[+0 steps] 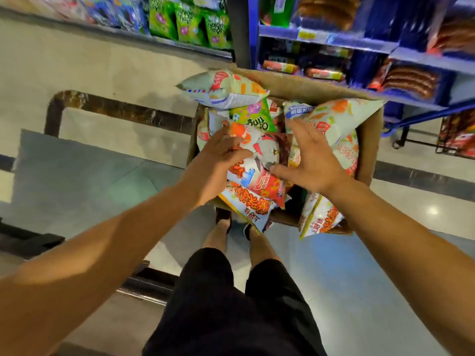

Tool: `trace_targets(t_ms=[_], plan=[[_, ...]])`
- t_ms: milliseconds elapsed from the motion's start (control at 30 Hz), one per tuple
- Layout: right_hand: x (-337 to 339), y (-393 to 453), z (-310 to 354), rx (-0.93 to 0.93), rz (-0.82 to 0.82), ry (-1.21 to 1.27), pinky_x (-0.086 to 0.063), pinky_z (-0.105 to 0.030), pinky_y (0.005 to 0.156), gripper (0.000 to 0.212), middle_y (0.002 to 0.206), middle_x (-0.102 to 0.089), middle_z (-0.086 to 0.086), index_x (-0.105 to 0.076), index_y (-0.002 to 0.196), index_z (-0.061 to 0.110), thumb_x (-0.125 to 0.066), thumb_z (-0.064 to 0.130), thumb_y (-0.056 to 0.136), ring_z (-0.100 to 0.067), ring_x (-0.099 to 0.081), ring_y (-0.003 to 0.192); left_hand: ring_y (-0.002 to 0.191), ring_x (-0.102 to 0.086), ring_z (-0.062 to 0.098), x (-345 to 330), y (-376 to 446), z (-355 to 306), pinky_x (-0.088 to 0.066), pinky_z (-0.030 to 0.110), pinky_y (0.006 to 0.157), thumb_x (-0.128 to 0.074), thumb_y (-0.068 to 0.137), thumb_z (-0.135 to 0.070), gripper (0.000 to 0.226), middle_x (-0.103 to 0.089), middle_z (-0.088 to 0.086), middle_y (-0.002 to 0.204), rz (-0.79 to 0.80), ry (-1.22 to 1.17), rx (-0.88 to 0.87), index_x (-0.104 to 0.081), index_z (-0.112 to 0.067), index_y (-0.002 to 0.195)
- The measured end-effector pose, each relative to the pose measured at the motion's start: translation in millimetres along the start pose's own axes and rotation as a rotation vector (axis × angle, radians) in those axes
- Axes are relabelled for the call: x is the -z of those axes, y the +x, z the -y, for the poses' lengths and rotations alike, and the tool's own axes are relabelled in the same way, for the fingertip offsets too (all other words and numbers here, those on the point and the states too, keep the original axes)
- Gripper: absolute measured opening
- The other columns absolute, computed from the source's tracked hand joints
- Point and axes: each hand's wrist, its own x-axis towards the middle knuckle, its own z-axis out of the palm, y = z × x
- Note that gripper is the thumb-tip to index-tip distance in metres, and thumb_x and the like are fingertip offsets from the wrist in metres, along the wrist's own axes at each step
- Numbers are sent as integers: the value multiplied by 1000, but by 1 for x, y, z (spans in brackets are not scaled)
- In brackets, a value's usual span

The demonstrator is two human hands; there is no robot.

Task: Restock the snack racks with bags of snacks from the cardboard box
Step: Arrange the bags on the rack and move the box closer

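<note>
I see the floor (77, 181), pale tile with a dark inlaid border, taking most of the view. Two snack racks: one at upper left (180, 44) with three green bags (190, 27) in a row plus blurred blue packs, and one blue rack at upper right (359, 42) with sausage packs (408, 80) on at least two shelves; exact pack count is too blurred to tell. One cardboard box (370, 140) stands on the floor just in front of the blue rack, open on top and piled past the rim with snack bags. I count roughly ten bags visible, though overlaps hide some: two pale green bags, one on the far left rim (221, 88) and one at the far right (339, 119); one small green bag (254, 116) between them; one orange-and-white cartoon bag (257, 155) in the middle; and two orange-lettered bags hanging over the near edge, one left (246, 204) and one right (321, 217). Two hands, both over the box. Left hand (221, 155) has fingers curled onto the left edge of the cartoon bag, gripping it. Right hand (311, 160) is spread with straight fingers, thumb tip touching the same bag's right side. Black shorts (231, 304) and two feet in sandals (226, 219) are below, just beside the box's near wall.
</note>
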Motion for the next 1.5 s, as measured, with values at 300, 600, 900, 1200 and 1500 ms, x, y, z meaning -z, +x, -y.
trace_targets(t_ms=[300, 600, 900, 1200, 1500], plan=[[0, 9, 23, -229, 264, 506, -54, -27, 94, 49, 110, -69, 13, -60, 120, 27, -85, 20, 79, -3, -66, 99, 136, -45, 29, 70, 15, -14, -43, 44, 109, -59, 96, -15, 45, -46, 8, 148, 4, 116, 13, -49, -20, 140], [-83, -37, 45, -498, -307, 792, -55, -36, 93, 57, 117, -69, 9, -56, 127, 23, -84, 36, 79, -9, -67, 105, 112, -57, 8, 16, -29, -26, -45, 28, 95, -70, 88, -47, 56, -55, -17, 119, 131, -693, 823, -43, -35, 137], [-119, -64, 34, -570, -63, 682, -46, -26, 91, 64, 131, -56, 6, -46, 143, 24, -75, 37, 87, -15, -58, 116, 101, -65, 13, 1, -70, 8, -48, 22, 82, -86, 72, -35, 50, -69, -8, 110, 40, -646, 1022, -58, -26, 112], [-138, -24, 5, -357, 106, 182, -34, -24, 98, 67, 148, -49, -8, -46, 147, 14, -76, 18, 87, -25, -48, 133, 101, -67, 13, -27, -137, 58, -54, 39, 95, -79, 50, -58, 71, -71, -12, 107, -44, -677, 1294, -60, -30, 112], [-174, 61, -13, 20, 476, -459, -21, -40, 121, 90, 160, -27, -13, -31, 155, 13, -78, 20, 78, -36, -21, 147, 101, -65, 14, -70, -180, 43, -51, 34, 89, -88, 69, -43, 64, -69, -9, 112, -129, -782, 1401, -56, -27, 122]])
